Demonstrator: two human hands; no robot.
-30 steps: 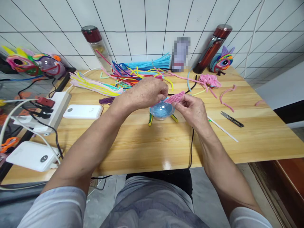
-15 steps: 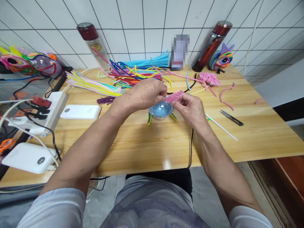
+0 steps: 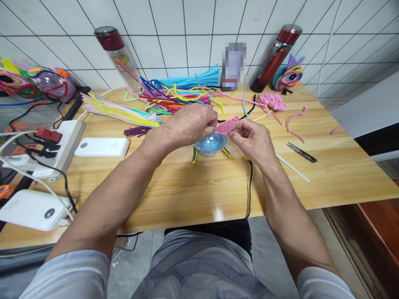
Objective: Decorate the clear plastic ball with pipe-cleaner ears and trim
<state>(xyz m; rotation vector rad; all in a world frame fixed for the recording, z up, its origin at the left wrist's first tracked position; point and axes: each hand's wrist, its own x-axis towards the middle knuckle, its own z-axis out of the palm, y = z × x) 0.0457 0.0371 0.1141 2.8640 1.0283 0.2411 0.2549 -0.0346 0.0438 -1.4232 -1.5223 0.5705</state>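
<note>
A clear ball with blue inside (image 3: 210,144) rests on the wooden table, green and yellow pieces jutting out below it on both sides. Just above it is a ridged pink cone-like piece (image 3: 227,125). My left hand (image 3: 196,121) is closed over the ball's upper left, by the pink piece's left end; what its fingertips pinch is hidden. My right hand (image 3: 254,139) pinches the pink piece at its right side with thumb and forefinger.
Bundles of coloured pipe cleaners (image 3: 177,99) lie behind my hands. Snips (image 3: 301,152) and a white stick (image 3: 293,167) are at the right. Power banks (image 3: 102,147) and a power strip (image 3: 64,143) sit left. Two bottles (image 3: 276,58) and a phone (image 3: 233,68) stand by the wall.
My right hand has shifted slightly, its fingers now lower along the pink piece's right side. My left hand stays nearly in place. The whole view has moved a little.
</note>
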